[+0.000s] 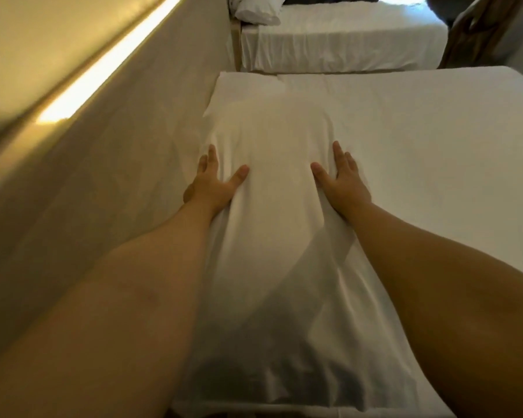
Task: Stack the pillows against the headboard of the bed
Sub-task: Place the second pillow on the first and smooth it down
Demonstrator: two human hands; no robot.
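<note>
While both arms reach forward, the left hand (pixel 213 181) lies flat on the pillow (pixel 269 176), fingers spread and thumb angled toward two o'clock, gripping nothing. At its three o'clock the right hand (pixel 343 176) mirrors it, also splayed and pressed palm-down, thumb pointing toward ten o'clock. Between the two thumbs the cover bulges slightly, and creases run back from each wrist toward six o'clock, which suggests the palms are pushing down and smoothing, not lifting.

The pillow runs lengthwise from six to twelve o'clock along the left edge of the bed (pixel 435 146), its long side lying just beside the padded headboard (pixel 118 176) at nine o'clock. I judge it is laid there so the board backs it and the next pillow can sit squarely on top. Whether another pillow lies beneath this one I cannot tell; the white cloth hides any seam.

Further out, at twelve o'clock across a narrow gap, stands a second bed (pixel 344 40) with a crumpled pillow (pixel 258 10) at its near corner. A warm light strip (pixel 109 64) glows on the wall above the headboard at ten o'clock.
</note>
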